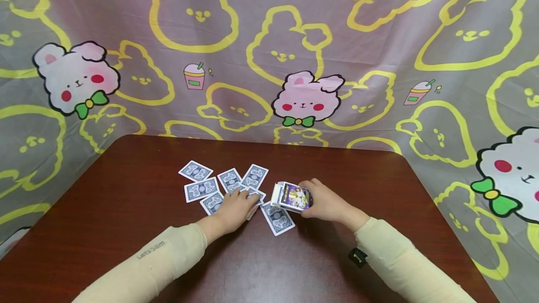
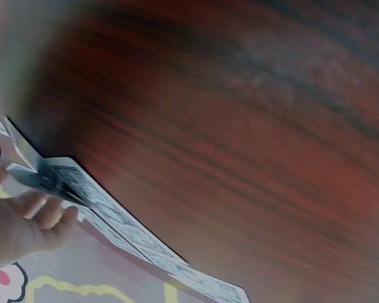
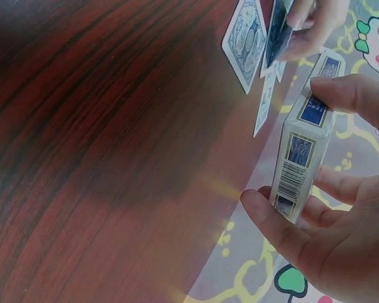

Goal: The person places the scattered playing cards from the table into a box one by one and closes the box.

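One or more cards are being pinched by the left grip, preferably without creasing; the right grip is clasping the box.

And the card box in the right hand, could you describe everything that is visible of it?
The card box is a flat, rectangular carton, apparently cardboard. Its broad face is purple with a colourful print and white edges; a narrow face carries a barcode and dark blue panels. The right hand grips it at one end; at the other, toward the left hand, a white flap looks open. In the head view it overlaps a face-down card on the table; whether they touch is unclear.
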### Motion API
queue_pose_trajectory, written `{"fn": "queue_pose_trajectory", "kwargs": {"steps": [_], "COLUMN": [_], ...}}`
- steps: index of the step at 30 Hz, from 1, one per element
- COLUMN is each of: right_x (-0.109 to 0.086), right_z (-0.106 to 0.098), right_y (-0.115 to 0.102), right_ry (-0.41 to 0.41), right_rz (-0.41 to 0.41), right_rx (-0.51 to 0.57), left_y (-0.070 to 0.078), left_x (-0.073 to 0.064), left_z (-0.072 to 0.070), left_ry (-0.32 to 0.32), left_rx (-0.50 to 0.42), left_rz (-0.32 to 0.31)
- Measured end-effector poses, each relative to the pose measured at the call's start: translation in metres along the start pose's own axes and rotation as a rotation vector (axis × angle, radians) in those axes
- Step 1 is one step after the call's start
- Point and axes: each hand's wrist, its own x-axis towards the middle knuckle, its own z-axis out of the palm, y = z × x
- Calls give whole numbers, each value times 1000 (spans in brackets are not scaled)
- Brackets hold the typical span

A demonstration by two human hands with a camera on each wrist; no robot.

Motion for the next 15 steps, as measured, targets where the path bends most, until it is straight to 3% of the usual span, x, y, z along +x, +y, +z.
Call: {"fn": "queue_pose_trajectory", "kwargs": {"steps": [7,10,15], "right_x": [0,0,0], "right_z": [0,1,2], "right_y": [1,1,2], "right_ry": [9,6,6], "right_rz": [-4,-3,-6], "right_rx": [-6,-5,-7], "left_y": [-8,-10,-13], "left_x": [6,7,8], "left_z": [1,2,1], "left_ry": [59,43,-12], "left_rx": [-25,-9,-1], "left_rz": [51,67,33]}}
